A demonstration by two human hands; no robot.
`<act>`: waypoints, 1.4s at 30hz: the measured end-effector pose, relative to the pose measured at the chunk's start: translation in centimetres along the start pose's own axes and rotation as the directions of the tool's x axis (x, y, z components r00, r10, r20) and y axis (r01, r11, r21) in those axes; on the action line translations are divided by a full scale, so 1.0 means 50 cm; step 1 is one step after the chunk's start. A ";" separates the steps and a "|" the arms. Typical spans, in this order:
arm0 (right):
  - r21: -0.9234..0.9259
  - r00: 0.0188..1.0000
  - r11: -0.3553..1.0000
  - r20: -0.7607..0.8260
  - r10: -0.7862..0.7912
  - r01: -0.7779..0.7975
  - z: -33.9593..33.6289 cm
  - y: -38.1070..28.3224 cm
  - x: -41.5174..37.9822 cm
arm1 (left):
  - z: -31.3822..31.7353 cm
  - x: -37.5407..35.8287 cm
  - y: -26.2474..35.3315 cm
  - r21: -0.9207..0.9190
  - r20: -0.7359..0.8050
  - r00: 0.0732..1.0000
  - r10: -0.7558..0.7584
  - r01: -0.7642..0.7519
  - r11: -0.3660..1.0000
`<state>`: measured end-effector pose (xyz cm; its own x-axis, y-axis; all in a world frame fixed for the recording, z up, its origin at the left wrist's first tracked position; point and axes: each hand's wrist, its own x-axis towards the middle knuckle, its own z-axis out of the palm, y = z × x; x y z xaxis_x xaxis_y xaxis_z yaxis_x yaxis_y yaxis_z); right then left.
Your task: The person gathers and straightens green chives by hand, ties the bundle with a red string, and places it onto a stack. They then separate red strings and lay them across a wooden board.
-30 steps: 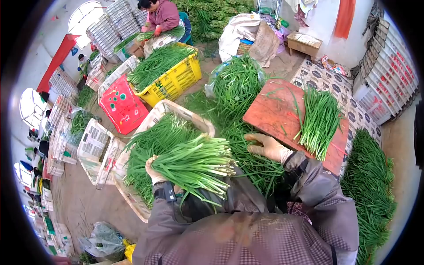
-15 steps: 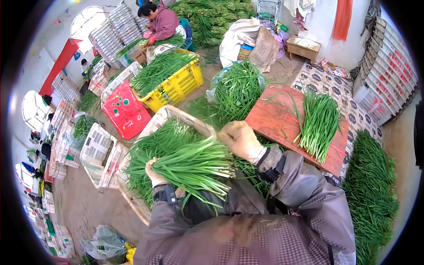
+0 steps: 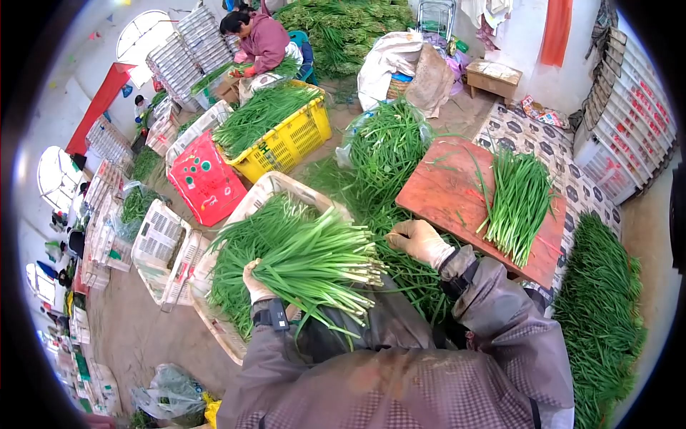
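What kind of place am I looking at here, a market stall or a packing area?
Most likely a vegetable sorting and packing shed. The left hand holds a bundle of green chives over a white crate, a yellow crate is heaped with more, and stacks of empty crates line the wall.

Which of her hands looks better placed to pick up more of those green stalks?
Probably the right hand: it is free and hovers just above the loose greens in front of the person. The left hand is already full, gripping the bundle over the white crate.
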<state>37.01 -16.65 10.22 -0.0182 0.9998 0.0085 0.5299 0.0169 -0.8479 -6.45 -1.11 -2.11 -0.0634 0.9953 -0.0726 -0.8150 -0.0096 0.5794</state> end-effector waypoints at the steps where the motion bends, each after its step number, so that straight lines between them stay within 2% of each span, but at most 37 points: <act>1: 0.110 0.999 0.993 -0.007 -0.034 0.035 0.000 -0.012 -0.001 | 0.006 0.000 0.000 -0.028 0.004 1.000 -0.027 0.027 0.999; 2: 0.218 0.998 0.974 -0.015 -0.066 0.068 0.003 -0.019 -0.002 | 0.012 0.001 -0.001 -0.018 -0.084 0.996 -0.004 0.003 1.000; 3: 0.294 0.979 0.934 -0.061 -0.194 0.204 0.009 -0.027 -0.001 | 0.016 0.002 -0.003 -0.018 -0.104 0.995 0.002 -0.004 1.000; 5: 0.065 0.945 0.943 -0.053 -0.324 0.327 0.010 -0.041 0.001 | 0.020 0.001 -0.003 -0.012 -0.147 0.989 0.010 -0.012 1.000; 8: -0.007 0.907 0.914 -0.118 -0.404 0.406 0.042 -0.028 0.013 | 0.015 0.004 -0.002 -0.004 -0.190 0.982 -0.019 0.018 1.000; 11: -0.060 0.938 0.945 -0.115 -0.326 0.321 0.057 -0.046 0.011 | 0.002 0.012 -0.001 -0.003 -0.180 0.983 -0.043 0.043 0.999; 14: -0.055 0.930 0.947 -0.178 -0.321 0.316 0.066 -0.061 0.014 | 0.059 -0.020 0.007 0.000 -0.214 0.976 -0.049 0.050 0.999; 15: -0.055 0.929 0.948 -0.191 -0.318 0.313 0.071 -0.063 0.015 | 0.047 -0.014 0.009 0.004 -0.167 0.985 -0.039 0.040 0.999; 17: 0.264 0.961 0.938 -0.222 -0.167 0.224 0.089 -0.054 0.019 | 0.025 -0.001 0.011 0.011 -0.074 0.997 -0.019 0.020 1.000; 19: 0.421 0.977 0.901 -0.214 -0.009 0.101 0.091 -0.065 0.017 | 0.053 -0.020 0.014 0.037 -0.088 0.996 0.001 0.002 0.999; 22: 0.566 0.981 0.824 -0.176 0.087 0.028 0.081 -0.071 0.010 | 0.065 -0.028 0.012 0.028 -0.095 0.995 -0.002 0.005 1.000; 23: 0.577 0.975 0.813 -0.215 0.064 0.074 0.078 -0.048 0.012 | 0.067 -0.033 0.013 0.029 -0.112 0.994 -0.020 0.023 0.999; 25: 0.637 0.968 0.771 -0.208 0.142 0.023 0.041 -0.039 -0.004 | 0.072 -0.041 0.020 0.038 -0.130 0.991 -0.032 0.038 0.999; 26: 0.578 0.978 0.814 -0.132 0.160 -0.055 0.027 0.007 0.000 | 0.076 -0.044 0.021 0.043 -0.132 0.991 -0.028 0.034 0.998; 27: 0.330 0.970 0.914 0.013 0.243 -0.234 0.010 0.043 -0.001 | 0.082 -0.050 0.021 0.045 -0.134 0.991 -0.025 0.031 0.999; 28: -0.218 0.988 0.964 -0.061 0.143 -0.153 0.000 0.054 -0.022 | 0.102 -0.065 0.023 0.054 -0.159 0.987 -0.031 0.040 0.998; 29: -0.704 0.997 0.708 -0.072 0.013 -0.060 -0.003 0.061 -0.036 | 0.128 -0.077 0.025 0.062 -0.179 0.983 -0.035 0.047 0.997; 31: -0.485 0.980 0.872 -0.198 -0.031 -0.070 -0.009 0.024 -0.041 | 0.167 -0.100 0.027 0.080 -0.227 0.973 -0.043 0.063 0.995; 32: -0.362 0.965 0.930 -0.260 -0.042 -0.058 -0.012 -0.001 -0.041 | 0.126 -0.073 0.020 0.070 -0.208 0.978 -0.027 0.042 0.997; 34: -0.107 0.970 0.984 -0.184 -0.157 0.139 -0.011 -0.064 -0.031 | 0.018 0.001 0.007 0.060 -0.169 0.986 0.008 0.002 0.998; 35: 0.031 0.962 0.973 -0.162 -0.220 0.228 -0.005 -0.096 -0.027 | 0.040 -0.010 0.012 0.081 -0.180 0.984 -0.009 0.024 0.996; 37: -0.100 0.949 0.951 -0.087 -0.303 0.294 0.019 -0.152 -0.024 | 0.120 -0.055 0.019 0.120 -0.202 0.978 -0.046 0.072 0.990; 39: -0.345 0.941 0.883 0.000 -0.338 0.317 0.047 -0.189 -0.007 | 0.126 -0.054 0.016 0.108 -0.217 0.975 -0.057 0.082 0.991; 42: -0.409 0.883 0.802 0.019 -0.469 0.435 0.092 -0.192 0.026 | 0.123 -0.049 0.020 0.123 -0.212 0.977 0.007 0.019 0.992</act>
<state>28.01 -15.55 15.93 -0.2807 0.8747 0.3951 0.7640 0.4528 -0.4597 -3.55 -2.99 3.65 -0.1900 0.9523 -0.2389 -0.7393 0.0213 0.6730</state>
